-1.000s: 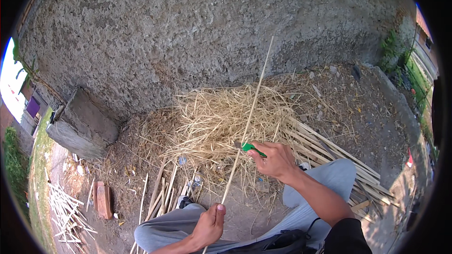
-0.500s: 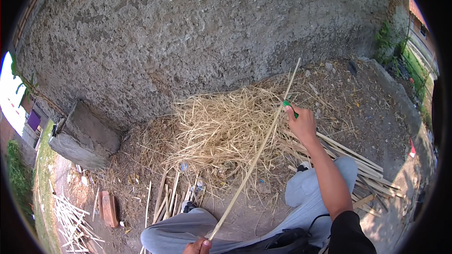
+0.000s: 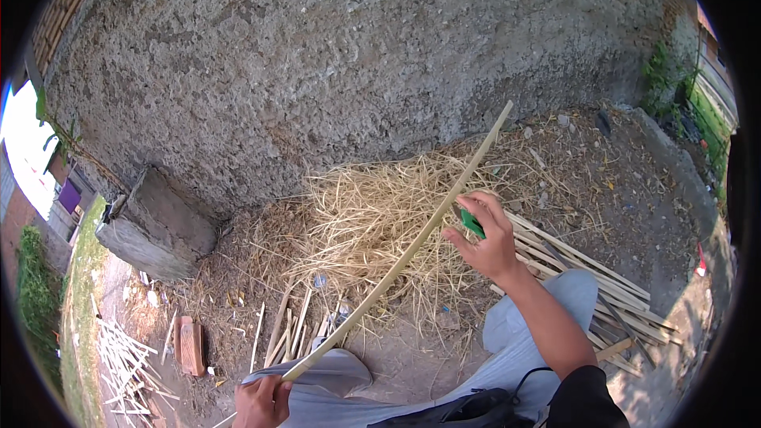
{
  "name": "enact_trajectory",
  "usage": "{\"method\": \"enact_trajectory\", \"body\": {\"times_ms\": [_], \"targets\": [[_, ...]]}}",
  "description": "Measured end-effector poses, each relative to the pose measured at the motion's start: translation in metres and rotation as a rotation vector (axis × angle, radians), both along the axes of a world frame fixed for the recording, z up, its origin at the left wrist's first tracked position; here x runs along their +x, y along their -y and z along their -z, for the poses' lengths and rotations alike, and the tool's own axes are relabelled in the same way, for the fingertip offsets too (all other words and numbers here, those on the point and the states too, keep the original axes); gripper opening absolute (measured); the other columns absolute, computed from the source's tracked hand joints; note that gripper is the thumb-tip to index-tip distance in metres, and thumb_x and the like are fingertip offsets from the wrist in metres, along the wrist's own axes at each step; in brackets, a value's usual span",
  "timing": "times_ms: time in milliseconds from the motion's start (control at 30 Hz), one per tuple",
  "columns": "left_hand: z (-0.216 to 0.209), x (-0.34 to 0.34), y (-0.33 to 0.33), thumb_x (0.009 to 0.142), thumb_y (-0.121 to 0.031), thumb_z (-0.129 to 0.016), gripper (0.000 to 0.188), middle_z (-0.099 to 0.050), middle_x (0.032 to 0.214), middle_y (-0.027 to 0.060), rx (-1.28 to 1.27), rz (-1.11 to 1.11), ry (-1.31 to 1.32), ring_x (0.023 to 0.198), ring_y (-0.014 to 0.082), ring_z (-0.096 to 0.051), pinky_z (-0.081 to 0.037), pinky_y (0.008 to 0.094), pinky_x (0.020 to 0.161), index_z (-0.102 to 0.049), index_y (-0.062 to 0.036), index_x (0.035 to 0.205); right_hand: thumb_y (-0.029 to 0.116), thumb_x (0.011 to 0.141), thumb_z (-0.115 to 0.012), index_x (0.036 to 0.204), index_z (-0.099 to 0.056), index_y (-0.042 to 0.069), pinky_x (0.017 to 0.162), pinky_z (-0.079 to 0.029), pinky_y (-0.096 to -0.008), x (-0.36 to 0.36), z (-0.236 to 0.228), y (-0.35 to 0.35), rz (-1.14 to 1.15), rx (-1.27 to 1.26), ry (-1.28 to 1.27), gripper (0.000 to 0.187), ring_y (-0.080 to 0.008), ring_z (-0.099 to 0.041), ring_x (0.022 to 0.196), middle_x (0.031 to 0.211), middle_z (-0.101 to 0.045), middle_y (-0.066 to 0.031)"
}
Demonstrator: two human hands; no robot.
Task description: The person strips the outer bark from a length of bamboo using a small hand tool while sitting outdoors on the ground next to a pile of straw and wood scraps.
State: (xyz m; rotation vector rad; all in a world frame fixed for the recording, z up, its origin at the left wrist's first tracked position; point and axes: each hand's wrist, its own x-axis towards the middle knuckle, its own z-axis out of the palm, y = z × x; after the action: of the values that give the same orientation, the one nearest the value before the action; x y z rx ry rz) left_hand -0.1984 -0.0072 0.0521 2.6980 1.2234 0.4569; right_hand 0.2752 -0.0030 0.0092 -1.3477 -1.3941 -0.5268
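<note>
A long pale bamboo strip (image 3: 412,250) slants up from lower left to upper right across the middle. My left hand (image 3: 263,401) grips its near end, fingers wrapped round it, low in the picture. My right hand (image 3: 490,242) holds a small green-handled knife (image 3: 471,223) beside the strip's upper half; the fingers mostly cover it, and its blade barely shows. The thumb and forefinger come close to the strip; whether they touch it I cannot tell. Below the strip lies a heap of thin bamboo shavings (image 3: 372,214).
A rough grey wall (image 3: 357,55) rises behind the heap. At left stand a concrete block (image 3: 162,226) and a reddish brick (image 3: 190,346), near scattered white strips (image 3: 123,364). More bamboo strips (image 3: 610,285) lie beside my right knee, and others (image 3: 292,325) by my left foot.
My left hand has moved left and up with the strip's near end, and the strip's broader face now shows. My right hand has come down and left along it, fingers less tightly curled.
</note>
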Motion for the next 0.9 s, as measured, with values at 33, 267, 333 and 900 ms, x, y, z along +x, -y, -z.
{"method": "enact_trajectory", "body": {"times_ms": [33, 267, 333, 900], "targets": [[-0.001, 0.005, -0.013, 0.09, -0.016, -0.067, 0.018, -0.057, 0.055, 0.0083, 0.047, 0.074, 0.017, 0.046, 0.0165, -0.054, -0.041, 0.0313, 0.047, -0.06, 0.0006, 0.086, 0.023, 0.083, -0.076, 0.115, -0.066, 0.003, 0.061, -0.053, -0.0318, -0.002, 0.0, 0.005, -0.001, 0.002, 0.002, 0.039, -0.0178, -0.066, 0.071, 0.112, -0.062, -0.0106], [-0.029, 0.07, -0.103, 0.081, -0.017, -0.075, 0.015, -0.062, 0.057, 0.01, -0.012, 0.131, 0.097, 0.045, 0.0212, -0.059, -0.044, 0.0333, 0.044, -0.073, -0.002, 0.083, 0.005, 0.072, -0.076, 0.104, -0.071, 0.01, 0.056, -0.054, -0.0335, 0.024, 0.006, 0.011, 0.004, -0.311, 0.098, 0.034, -0.023, -0.069, 0.07, 0.107, -0.067, -0.0003], [-0.016, 0.086, -0.13, 0.081, -0.021, -0.076, 0.019, -0.064, 0.06, 0.0108, -0.048, 0.194, 0.182, 0.047, 0.0216, -0.059, -0.044, 0.0343, 0.045, -0.073, -0.0026, 0.083, 0.008, 0.074, -0.075, 0.102, -0.071, 0.009, 0.057, -0.053, -0.0354, 0.032, 0.001, 0.014, 0.013, -0.418, 0.027, 0.027, -0.0247, -0.068, 0.069, 0.104, -0.066, -0.0015], [0.068, 0.156, -0.144, 0.079, -0.042, -0.077, 0.037, -0.065, 0.074, 0.0062, 0.0, -0.111, 0.307, 0.095, 0.0222, -0.053, -0.025, 0.044, 0.096, -0.074, -0.0052, 0.078, 0.039, 0.086, -0.073, 0.079, -0.061, -0.002, 0.067, -0.046, -0.046, 0.039, 0.002, 0.026, 0.115, -0.624, -0.231, 0.044, -0.0375, -0.06, 0.075, 0.079, -0.058, -0.0166]]}}
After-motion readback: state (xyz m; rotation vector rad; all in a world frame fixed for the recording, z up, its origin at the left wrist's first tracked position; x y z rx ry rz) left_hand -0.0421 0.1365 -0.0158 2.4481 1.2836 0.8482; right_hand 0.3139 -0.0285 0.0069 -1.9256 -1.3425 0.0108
